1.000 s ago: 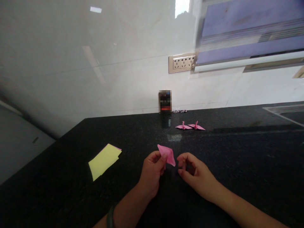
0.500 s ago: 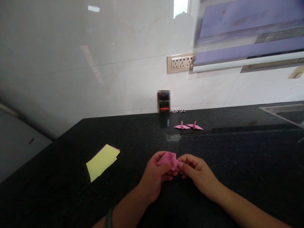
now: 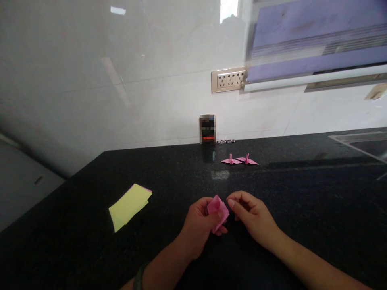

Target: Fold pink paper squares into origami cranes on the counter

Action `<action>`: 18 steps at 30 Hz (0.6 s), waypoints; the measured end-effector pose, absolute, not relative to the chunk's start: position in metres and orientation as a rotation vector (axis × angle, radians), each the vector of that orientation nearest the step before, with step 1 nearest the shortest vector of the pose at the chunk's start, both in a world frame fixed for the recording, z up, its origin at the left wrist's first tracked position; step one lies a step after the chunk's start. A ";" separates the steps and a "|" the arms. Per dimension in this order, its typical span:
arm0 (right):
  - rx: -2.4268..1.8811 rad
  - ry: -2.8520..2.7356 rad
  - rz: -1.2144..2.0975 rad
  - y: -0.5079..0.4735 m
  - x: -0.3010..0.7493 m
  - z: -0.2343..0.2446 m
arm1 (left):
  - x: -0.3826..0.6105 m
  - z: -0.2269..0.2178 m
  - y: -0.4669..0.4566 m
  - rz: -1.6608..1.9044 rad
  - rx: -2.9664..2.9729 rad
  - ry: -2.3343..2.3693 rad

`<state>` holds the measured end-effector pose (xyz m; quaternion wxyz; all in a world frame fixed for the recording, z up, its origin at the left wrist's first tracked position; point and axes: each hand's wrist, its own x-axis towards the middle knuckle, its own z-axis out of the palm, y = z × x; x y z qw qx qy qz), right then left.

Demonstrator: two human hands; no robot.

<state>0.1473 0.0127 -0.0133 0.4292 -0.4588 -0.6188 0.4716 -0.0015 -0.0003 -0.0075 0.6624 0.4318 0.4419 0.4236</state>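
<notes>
A folded piece of pink origami paper (image 3: 218,204) is pinched in my left hand (image 3: 198,221), the thumb lying across its front and the fingers behind. Creases and a raised point show on the paper. Just to its right is my right hand (image 3: 254,213), thumb and forefinger tips together and the other fingers curled. A narrow gap seems to separate it from the paper, and nothing shows in its pinch. Further back on the dark counter (image 3: 169,169) sit two finished pink paper cranes, a left one (image 3: 231,160) and a right one (image 3: 248,160), side by side.
A stack of yellow paper sheets (image 3: 130,207) with a purplish edge lies to the left. A small dark blurred box (image 3: 208,129) stands against the wall beside a beaded string (image 3: 226,141). Wall sockets (image 3: 229,80) are above; a sink edge (image 3: 356,145) is at far right.
My right hand has let go of the paper's edge and drawn slightly apart. In my left hand the pink paper has turned, its point now upward.
</notes>
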 end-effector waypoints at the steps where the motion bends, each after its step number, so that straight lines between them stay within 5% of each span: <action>1: -1.138 -1.563 1.149 0.013 0.148 -0.013 | -0.001 -0.007 0.000 0.955 0.988 1.028; 18: -1.104 -1.616 1.357 0.014 0.146 -0.016 | 0.000 -0.007 -0.003 0.863 1.089 1.141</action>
